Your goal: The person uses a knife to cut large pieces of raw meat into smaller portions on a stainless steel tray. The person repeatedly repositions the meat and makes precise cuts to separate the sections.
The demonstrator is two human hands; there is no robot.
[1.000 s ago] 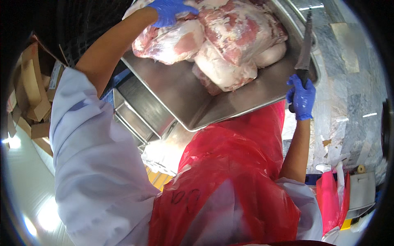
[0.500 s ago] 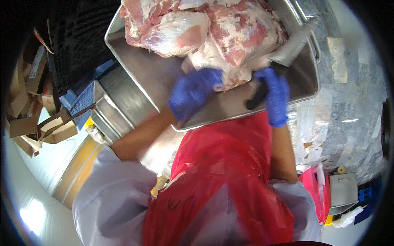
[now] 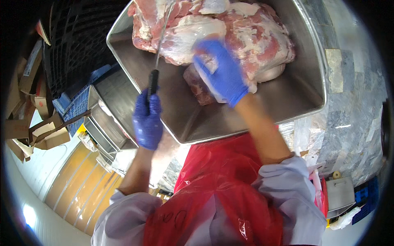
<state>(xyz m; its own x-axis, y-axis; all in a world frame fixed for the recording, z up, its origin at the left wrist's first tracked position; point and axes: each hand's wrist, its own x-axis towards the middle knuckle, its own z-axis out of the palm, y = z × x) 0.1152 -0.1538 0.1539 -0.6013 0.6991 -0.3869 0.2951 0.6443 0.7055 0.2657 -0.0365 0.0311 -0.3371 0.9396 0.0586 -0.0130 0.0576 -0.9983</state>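
A large steel tub (image 3: 283,100) holds several big cuts of raw meat (image 3: 262,37), pink with white fat and membrane. At the tub's left side, my left hand (image 3: 148,121), in a blue glove, is closed around the black handle of a knife (image 3: 153,80). Its blade points up and away over the meat and shows nearly edge-on. My right hand (image 3: 223,71), gloved in blue too, is over the meat near the middle, thumb apart from the fingers. Motion blurs its fingertips, and the hand partly hides a smaller darker piece of meat (image 3: 199,88) below it.
A black plastic pallet (image 3: 78,41), a blue crate (image 3: 76,108) and cardboard boxes (image 3: 39,98) stand at the left. Beside the tub is another steel container (image 3: 117,92). Grey tiled floor (image 3: 340,110) spreads to the right, with a grey box (image 3: 340,192) lower down.
The knife has passed from my right hand to my left. My left hand has left the meat and moved left; my right hand has gone up and inward over the meat.
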